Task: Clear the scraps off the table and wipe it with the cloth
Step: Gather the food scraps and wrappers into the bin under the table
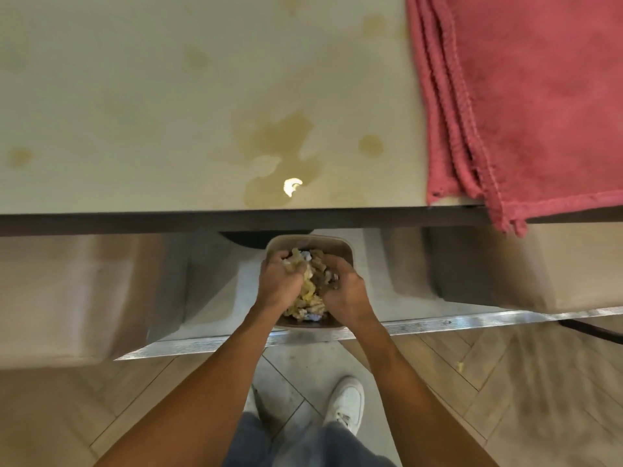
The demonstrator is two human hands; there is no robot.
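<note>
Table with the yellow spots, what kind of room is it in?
Likely a dining or kitchen area, home or café I can't tell: a spill-stained table, a folded pink cloth for wiping, and a bin of scraps below its edge.

Your table top (135,96) is pale cream, blotched with yellow-brown stains (279,136) toward its near edge, which is banded dark brown. The cloth (539,96) at its right edge is rose-red. The scraps (312,291) are yellow and tan with white bits, the bin (340,246) grey-brown. The floor (505,382) shows light wood herringbone; your shoe (347,402) is white.
</note>
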